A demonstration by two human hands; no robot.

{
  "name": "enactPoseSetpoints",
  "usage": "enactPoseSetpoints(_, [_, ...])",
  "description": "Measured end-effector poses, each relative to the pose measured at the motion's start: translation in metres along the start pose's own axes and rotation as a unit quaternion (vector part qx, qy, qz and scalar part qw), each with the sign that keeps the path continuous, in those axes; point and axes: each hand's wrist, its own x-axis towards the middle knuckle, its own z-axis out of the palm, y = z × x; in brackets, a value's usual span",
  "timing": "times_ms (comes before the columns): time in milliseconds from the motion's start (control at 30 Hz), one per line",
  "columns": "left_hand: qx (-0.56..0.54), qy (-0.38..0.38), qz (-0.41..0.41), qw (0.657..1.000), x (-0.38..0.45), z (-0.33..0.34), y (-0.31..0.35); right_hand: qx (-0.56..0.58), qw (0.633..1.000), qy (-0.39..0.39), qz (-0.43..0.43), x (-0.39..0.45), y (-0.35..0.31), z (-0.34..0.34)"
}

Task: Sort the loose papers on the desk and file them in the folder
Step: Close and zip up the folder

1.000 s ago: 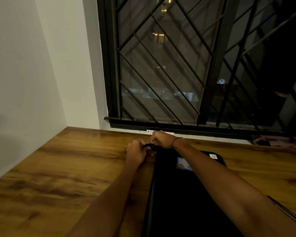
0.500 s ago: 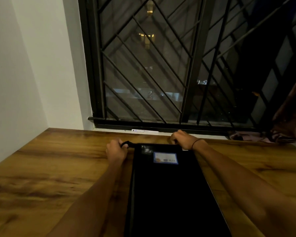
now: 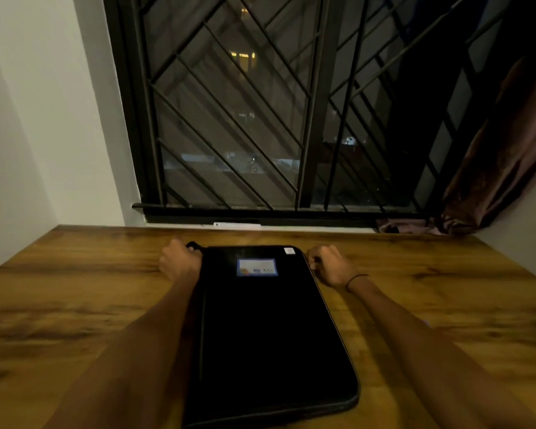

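A black zip folder (image 3: 270,329) lies flat on the wooden desk (image 3: 75,305), its blue-and-white label (image 3: 257,267) near the far end. My left hand (image 3: 180,261) is closed around the small black loop at the folder's far left corner. My right hand (image 3: 330,266) is closed at the folder's far right corner, pinching what looks like the zip pull on the edge. No loose papers are in view.
A barred window (image 3: 260,119) stands behind the desk, with a white wall (image 3: 28,134) on the left. A brown curtain (image 3: 492,168) hangs at the right, its end bunched on the sill. A small white strip (image 3: 237,224) lies along the sill.
My right hand has travelled from beside the left hand, along the folder's far edge, to its right corner. The left hand stays on the loop. The view has turned right.
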Motion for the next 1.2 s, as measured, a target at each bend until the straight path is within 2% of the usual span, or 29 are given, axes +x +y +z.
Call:
enactPoseSetpoints(233, [0.016, 0.005, -0.02, 1.0, -0.011, -0.012, 0.008, 0.004, 0.999, 0.023, -0.028, -0.055, -0.014, 0.007])
enactPoseSetpoints(400, [-0.088, -0.034, -0.048, 0.994, -0.006, -0.005, -0.004, -0.011, 0.999, 0.05, -0.007, -0.076, -0.023, 0.008])
enactPoseSetpoints(433, [-0.103, -0.032, -0.008, 0.994, -0.019, -0.01, 0.0, -0.016, 0.998, 0.058, -0.002, -0.076, -0.024, 0.011])
enactPoseSetpoints(500, [-0.096, -0.072, 0.171, 0.978, -0.058, -0.026, 0.005, -0.017, 0.997, 0.068, 0.008, -0.076, -0.026, 0.017])
enactPoseSetpoints(567, [-0.004, -0.174, 0.348, 0.921, -0.095, -0.042, 0.001, -0.01, 0.997, 0.08, 0.012, -0.075, -0.028, 0.023])
enactPoseSetpoints(600, [0.058, -0.234, 0.388, 0.89, -0.103, -0.046, -0.007, -0.003, 0.996, 0.086, 0.01, -0.074, -0.027, 0.024])
enactPoseSetpoints(633, [0.104, -0.282, 0.385, 0.872, -0.108, -0.049, -0.013, 0.006, 0.996, 0.089, 0.004, -0.075, -0.028, 0.024])
enactPoseSetpoints(700, [0.119, -0.319, 0.345, 0.875, -0.105, -0.048, -0.022, 0.016, 0.996, 0.088, -0.008, -0.08, -0.029, 0.021])
enactPoseSetpoints(867, [0.119, -0.305, 0.309, 0.893, -0.104, -0.044, -0.013, 0.013, 0.996, 0.083, -0.042, -0.116, -0.03, 0.014])
enactPoseSetpoints(1000, [0.129, -0.301, 0.306, 0.894, -0.113, -0.048, -0.004, 0.023, 0.993, 0.094, -0.061, -0.16, -0.038, 0.014])
enactPoseSetpoints(1200, [0.116, -0.278, 0.296, 0.906, -0.116, -0.048, 0.0, 0.056, 0.992, 0.096, -0.061, -0.224, -0.054, 0.01])
